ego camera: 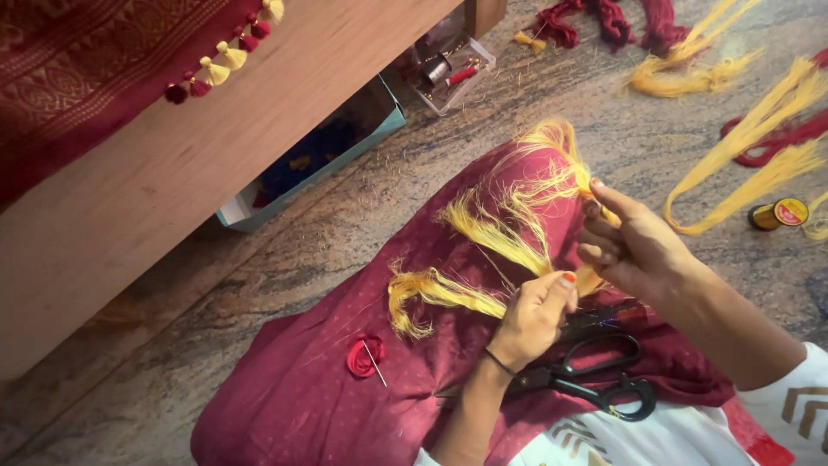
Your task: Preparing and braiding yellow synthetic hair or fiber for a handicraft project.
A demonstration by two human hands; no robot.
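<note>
My left hand (533, 318) pinches a bundle of yellow thread (483, 259) between thumb and fingers, the strands fanning out to the left over a maroon cloth (328, 388) on my lap. My right hand (630, 246) is raised just beside it, fingers curled around the upper end of the same yellow thread, whose loose loops rise past the fingertips. Black-handled scissors (595, 371) lie on the cloth directly under my hands. A small red thread spool with a needle (366, 355) rests on the cloth to the left.
A wooden bench (172, 173) with maroon fabric and red-yellow tassels (226, 53) fills the upper left. Under it sit a teal box (302, 164) and a clear tray (453, 73). Loose yellow and red thread hanks (742, 147) and a gold spool (780, 213) lie on the stone floor at right.
</note>
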